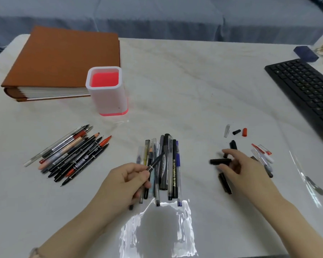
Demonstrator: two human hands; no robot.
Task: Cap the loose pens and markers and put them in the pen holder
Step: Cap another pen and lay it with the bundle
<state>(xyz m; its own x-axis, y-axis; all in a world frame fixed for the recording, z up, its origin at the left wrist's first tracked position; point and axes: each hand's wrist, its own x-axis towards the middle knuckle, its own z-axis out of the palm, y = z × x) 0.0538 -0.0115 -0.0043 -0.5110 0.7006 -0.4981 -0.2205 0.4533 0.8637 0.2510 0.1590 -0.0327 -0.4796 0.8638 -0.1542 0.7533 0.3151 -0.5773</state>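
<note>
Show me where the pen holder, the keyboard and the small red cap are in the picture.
pen holder (pixel 108 97): head view, on its white front wall.
keyboard (pixel 306 90): head view, on the keys near its middle.
small red cap (pixel 244 132): head view, on the middle of the cap's body.

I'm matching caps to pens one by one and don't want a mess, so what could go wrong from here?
The right hand is reaching into mixed black caps; a wrong-size cap may not seat.
The left hand holds a dark pen tilted over the middle pile, so it could nudge those pens.
The uncapped pens lie with bare tips toward the holder and could mark the table.
</note>
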